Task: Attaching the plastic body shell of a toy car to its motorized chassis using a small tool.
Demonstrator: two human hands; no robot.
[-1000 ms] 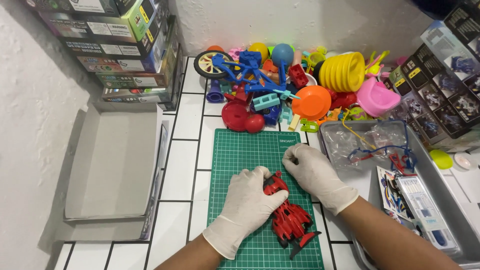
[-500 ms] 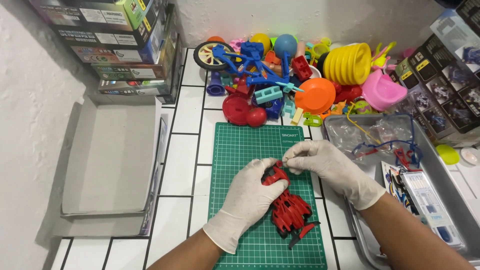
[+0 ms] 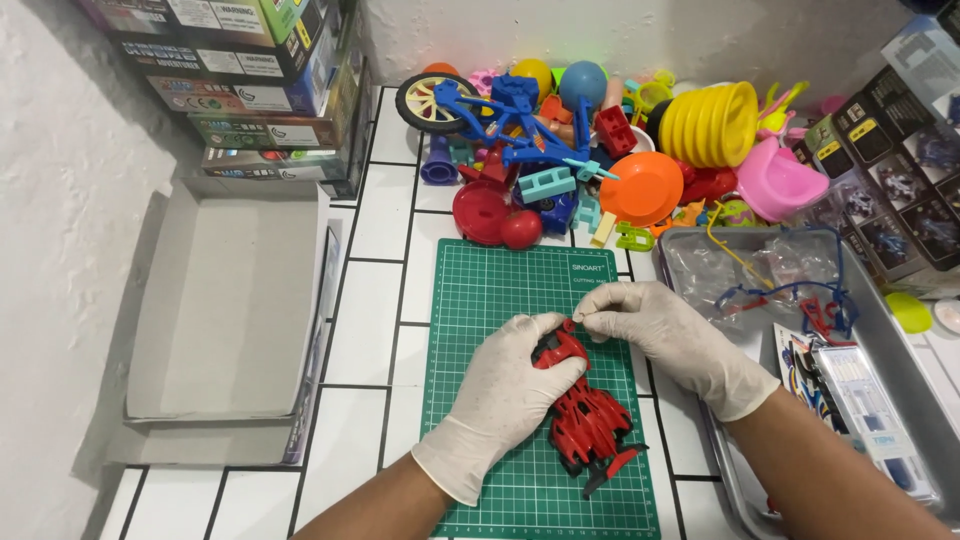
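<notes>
Grip, left hand [image 3: 500,395]: gloved, closed over red toy car [image 3: 590,420], pinning it on green cutting mat [image 3: 480,290]. Right hand [image 3: 665,335]: fingertips pinched narrow at car's front end, contents too small to tell. Car's long axis runs diagonally, nose far-left. Surrounding: white tiled tabletop [image 3: 365,320], open cardboard box [image 3: 225,300], toy heap [image 3: 600,150].

Open cardboard box [image 3: 225,300] at 9 o'clock, stacked boxes [image 3: 255,80] at 11. Toy pile at 12: blue bike [image 3: 500,110], yellow cups [image 3: 710,122], orange dish [image 3: 642,187]. Grey tray [image 3: 900,370] at 3.
</notes>
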